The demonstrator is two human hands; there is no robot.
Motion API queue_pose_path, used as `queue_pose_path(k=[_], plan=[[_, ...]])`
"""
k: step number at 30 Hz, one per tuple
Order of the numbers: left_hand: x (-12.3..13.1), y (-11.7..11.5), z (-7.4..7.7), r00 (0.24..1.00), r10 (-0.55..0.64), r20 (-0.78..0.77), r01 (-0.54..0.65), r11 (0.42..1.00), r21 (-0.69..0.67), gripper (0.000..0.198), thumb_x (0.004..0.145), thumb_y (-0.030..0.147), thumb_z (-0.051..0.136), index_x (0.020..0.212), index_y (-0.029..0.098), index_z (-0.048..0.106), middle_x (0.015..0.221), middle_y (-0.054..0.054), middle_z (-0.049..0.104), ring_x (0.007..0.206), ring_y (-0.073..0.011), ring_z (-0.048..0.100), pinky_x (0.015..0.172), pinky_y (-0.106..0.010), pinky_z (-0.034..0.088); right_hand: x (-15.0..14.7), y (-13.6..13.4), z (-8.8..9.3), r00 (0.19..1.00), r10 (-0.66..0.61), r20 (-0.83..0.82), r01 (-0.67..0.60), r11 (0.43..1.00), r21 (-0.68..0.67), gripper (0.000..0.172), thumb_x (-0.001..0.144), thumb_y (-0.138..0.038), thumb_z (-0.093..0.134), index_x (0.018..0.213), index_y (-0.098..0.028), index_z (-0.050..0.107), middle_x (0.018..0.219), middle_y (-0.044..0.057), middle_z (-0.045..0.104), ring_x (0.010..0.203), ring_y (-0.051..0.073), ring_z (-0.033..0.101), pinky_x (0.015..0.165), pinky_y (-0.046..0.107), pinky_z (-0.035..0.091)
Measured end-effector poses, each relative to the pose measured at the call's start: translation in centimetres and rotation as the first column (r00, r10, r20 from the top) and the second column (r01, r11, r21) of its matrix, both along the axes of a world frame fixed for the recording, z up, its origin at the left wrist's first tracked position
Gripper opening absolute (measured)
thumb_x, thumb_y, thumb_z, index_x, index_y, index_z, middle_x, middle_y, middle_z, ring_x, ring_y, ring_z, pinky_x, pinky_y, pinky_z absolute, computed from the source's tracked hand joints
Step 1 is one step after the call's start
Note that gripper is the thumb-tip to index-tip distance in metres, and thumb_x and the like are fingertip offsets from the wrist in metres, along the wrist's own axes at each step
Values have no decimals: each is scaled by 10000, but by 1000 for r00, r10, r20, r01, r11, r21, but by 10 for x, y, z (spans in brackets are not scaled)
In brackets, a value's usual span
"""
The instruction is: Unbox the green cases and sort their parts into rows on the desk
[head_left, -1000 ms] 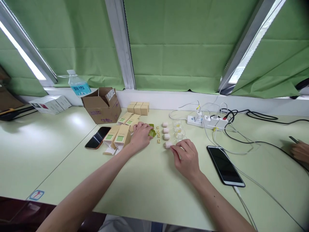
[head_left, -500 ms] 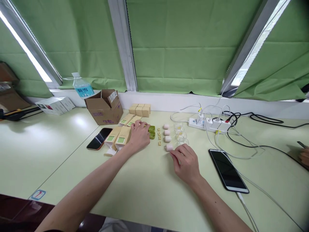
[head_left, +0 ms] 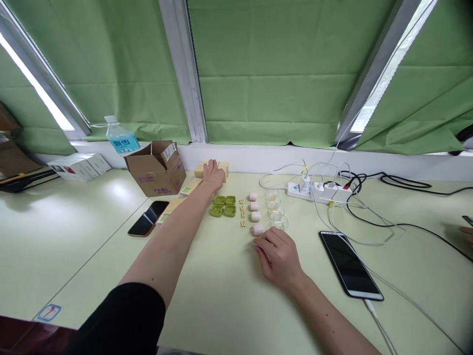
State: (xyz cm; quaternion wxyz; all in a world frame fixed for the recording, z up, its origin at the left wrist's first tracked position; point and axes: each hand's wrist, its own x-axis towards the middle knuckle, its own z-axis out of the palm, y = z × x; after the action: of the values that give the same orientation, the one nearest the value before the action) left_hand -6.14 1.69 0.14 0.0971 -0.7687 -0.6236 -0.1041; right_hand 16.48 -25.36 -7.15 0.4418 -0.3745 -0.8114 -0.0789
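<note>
Left grip point(head_left: 213, 174) at small tan boxes point(head_left: 225, 167), hold unclear, right grip point(head_left: 278, 253) pressed together, beside nearest pink cylinder point(head_left: 257, 230)

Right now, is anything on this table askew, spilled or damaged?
Nothing looks spilled or visibly damaged. The green trays, yellow pieces and pink pieces sit in neat groups. The untidiest area is behind the phone on the right: loose cables tangle around the power strip, and a white cable crosses that phone.

A loose, plain black fabric sleeve point(head_left: 121, 320) fills the lower left; the left hand point(head_left: 213, 175) and right hand point(head_left: 279, 256) are bare, small moles dotting the right forearm point(head_left: 328, 306).
</note>
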Motion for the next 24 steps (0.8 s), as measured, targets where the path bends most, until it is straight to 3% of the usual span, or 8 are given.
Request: queue_pose_path(k=[2,6,11,13,16,19,21,24], plan=[[2,4,-2,999,-34,-8,34,999,-1,568,777,111,643,1340,64,591,1580,-288,466,1566,-404,260,1265,-572,145,0,1,0,1000,-2,5,2,1000,0,126,950,-121,599,912,-184,701,793,54,627,752,187,497,659,342,347],[4,-1,1,997,-69,28,69,998,0,560,771,67,635,1326,73,563,1259,-230,706,1369,-352,522,1256,-550,188,-1,2,1,1000,-7,20,7,1000,20,120,948,-129,600,900,-185,694,784,51,621,740,187,486,648,344,351],[16,-32,17,979,-95,182,78,992,101,440,830,92,634,1253,93,512,1187,-234,687,1229,-379,595,1113,-518,381,1,3,4,998,-52,18,51,997,59,125,948,-135,606,1018,-185,697,847,64,652,771,207,530,655,354,419],[21,-62,22,956,-123,267,85,985,148,424,904,184,626,1284,125,450,1242,-223,650,1169,-353,621,991,-465,472,2,2,6,996,-90,-6,91,992,85,239,960,-153,612,1188,-179,676,951,91,675,852,235,586,706,377,493],[25,-130,19,893,-215,396,154,972,179,439,967,364,635,1290,212,381,1233,-129,630,1060,-259,660,852,-366,528,2,-1,12,984,-176,-39,180,978,109,527,981,-262,654,1481,-166,520,1231,172,652,1148,332,622,914,499,574],[21,-206,1,668,-296,683,297,947,120,398,952,442,680,1203,267,424,1150,-58,627,1022,-230,654,834,-350,528,-2,-6,15,976,-215,-18,216,972,97,840,960,-419,718,1628,-111,313,1480,248,545,1425,414,494,1101,601,519],[18,-243,-16,600,-259,757,329,942,62,384,933,414,710,1174,274,445,1140,-40,622,997,-214,651,855,-353,521,-6,-8,13,983,-183,35,180,981,78,869,958,-446,720,1626,-82,299,1492,253,564,1422,407,519,1104,584,529],[12,-267,-39,535,-193,822,344,939,-4,312,968,392,669,1161,269,457,1140,-44,612,1020,-215,631,892,-368,515,-12,-9,7,988,-121,96,116,992,55,659,990,-400,676,1528,-100,442,1333,208,700,1206,351,676,981,513,594]])
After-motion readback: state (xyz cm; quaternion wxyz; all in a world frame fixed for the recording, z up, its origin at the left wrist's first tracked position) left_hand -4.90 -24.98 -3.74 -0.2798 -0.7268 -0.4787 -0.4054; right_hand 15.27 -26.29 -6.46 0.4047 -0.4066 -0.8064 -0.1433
